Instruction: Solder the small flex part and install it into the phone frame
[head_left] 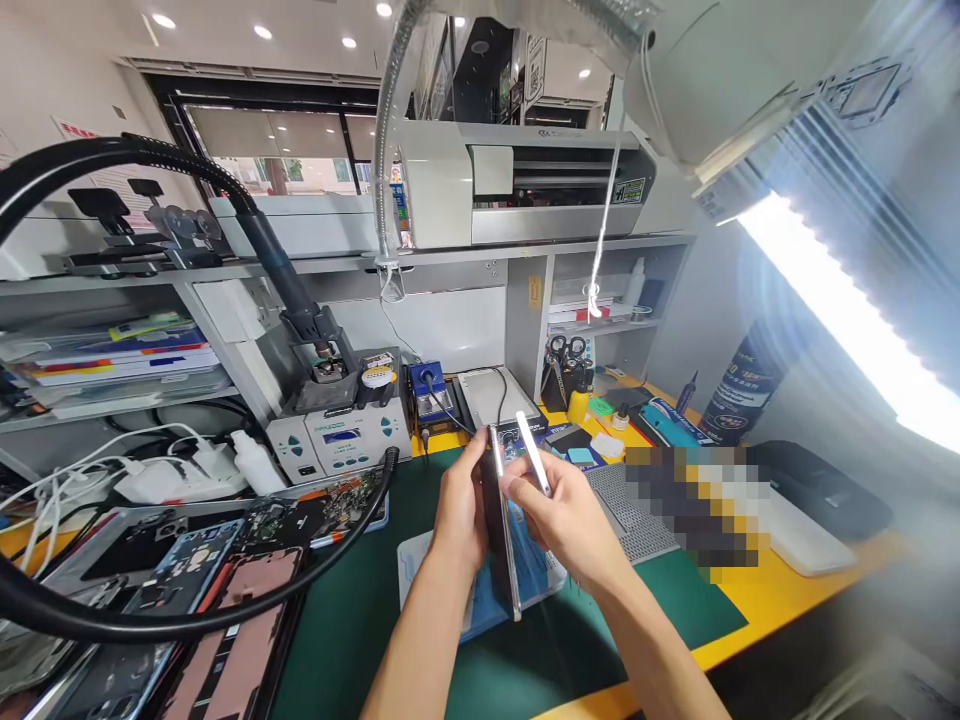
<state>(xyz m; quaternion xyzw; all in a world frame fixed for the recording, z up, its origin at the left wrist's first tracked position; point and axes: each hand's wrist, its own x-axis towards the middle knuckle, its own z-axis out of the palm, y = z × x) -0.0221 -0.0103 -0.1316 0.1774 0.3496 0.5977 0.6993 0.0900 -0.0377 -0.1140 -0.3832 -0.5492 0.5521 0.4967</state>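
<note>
My left hand [459,510] is closed on a slim phone-like device [495,540], held upright and nearly edge-on, with a dark face to the left and a shiny silver edge. In my right hand [566,515] is a white, slim, pen-like tool [531,450], pinched between the fingers and slanting up to the left. The right fingertips are close against the device's side; whether they touch it I cannot tell. Beneath both hands lies a blue and white work pad [412,560] on a green mat [352,620].
A black hose [150,625] loops across the left, over several opened phones [240,630]. Behind stands a hot-air station [349,440] beside a blue soldering station [431,395]. A bright lamp [847,310] hangs at right, above a perforated grey plate [630,510].
</note>
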